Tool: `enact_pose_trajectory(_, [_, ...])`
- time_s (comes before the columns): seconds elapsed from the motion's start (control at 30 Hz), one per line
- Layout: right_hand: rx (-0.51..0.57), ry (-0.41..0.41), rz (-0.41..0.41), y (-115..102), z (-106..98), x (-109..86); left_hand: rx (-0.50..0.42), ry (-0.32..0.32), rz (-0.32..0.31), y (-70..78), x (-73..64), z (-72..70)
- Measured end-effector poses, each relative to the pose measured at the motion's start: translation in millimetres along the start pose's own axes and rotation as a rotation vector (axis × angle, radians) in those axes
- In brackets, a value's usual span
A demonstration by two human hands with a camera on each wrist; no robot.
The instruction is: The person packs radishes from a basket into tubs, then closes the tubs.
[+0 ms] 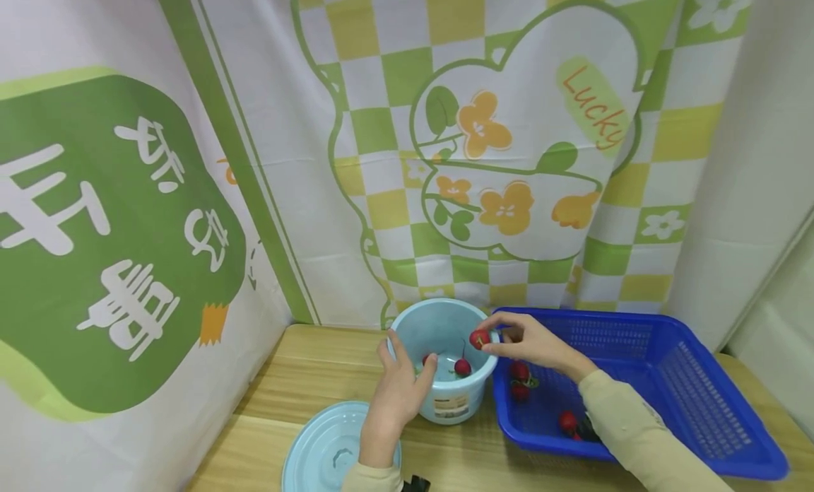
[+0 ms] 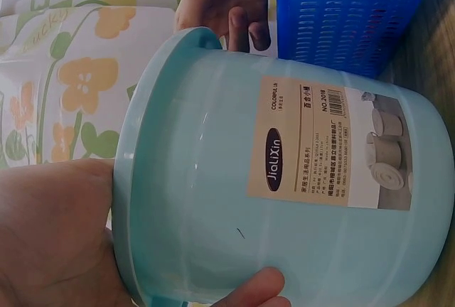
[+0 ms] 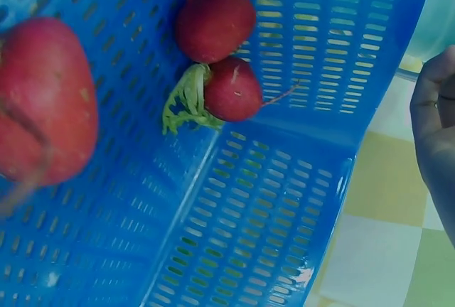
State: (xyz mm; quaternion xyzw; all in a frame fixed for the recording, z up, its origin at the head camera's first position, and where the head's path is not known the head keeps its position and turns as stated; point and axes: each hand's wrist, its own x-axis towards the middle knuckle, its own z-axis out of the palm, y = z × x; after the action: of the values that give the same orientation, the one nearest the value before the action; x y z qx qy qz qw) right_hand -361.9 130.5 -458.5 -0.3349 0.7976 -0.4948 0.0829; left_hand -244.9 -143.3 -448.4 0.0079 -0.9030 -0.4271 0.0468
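Note:
A light blue plastic bucket (image 1: pixel 445 400) stands on the table, with radishes (image 1: pixel 462 367) inside it. My left hand (image 1: pixel 399 382) grips its left rim, the thumb over the inside. In the left wrist view the bucket's label (image 2: pixel 330 143) faces the camera. Between thumb and fingertips my right hand (image 1: pixel 531 343) pinches a red radish (image 1: pixel 480 338) at the bucket's right rim. More radishes (image 1: pixel 519 372) lie in the blue perforated basket (image 1: pixel 693 379); the right wrist view shows two touching radishes (image 3: pixel 215 24) and a nearer one (image 3: pixel 46 101).
A round light blue lid (image 1: pixel 327 442) lies on the wooden table (image 1: pixel 458 457), left of the bucket and partly behind the left forearm. The basket stands close against the bucket's right side. A patterned curtain (image 1: pixel 394 145) hangs behind the table.

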Motion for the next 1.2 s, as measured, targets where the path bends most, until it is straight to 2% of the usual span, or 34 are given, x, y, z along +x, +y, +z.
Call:
enact_pose_trajectory(0.4, [-0.087,-0.079,0.038,-8.6,-6.0,7.5,-0.004,-0.012,-0.002,0.1,-0.1,-1.3])
enact_pose_trajectory(0.93, [-0.224,-0.082,-0.009,-19.7,-2.5,10.9,-0.009,-0.010,0.011,-0.8,0.1,-3.2])
enact_pose_trajectory(1.2, [-0.279,-0.137,0.043,-29.6,-7.0,14.1,-0.028,-0.019,0.005,-1.6,0.8,-2.6])
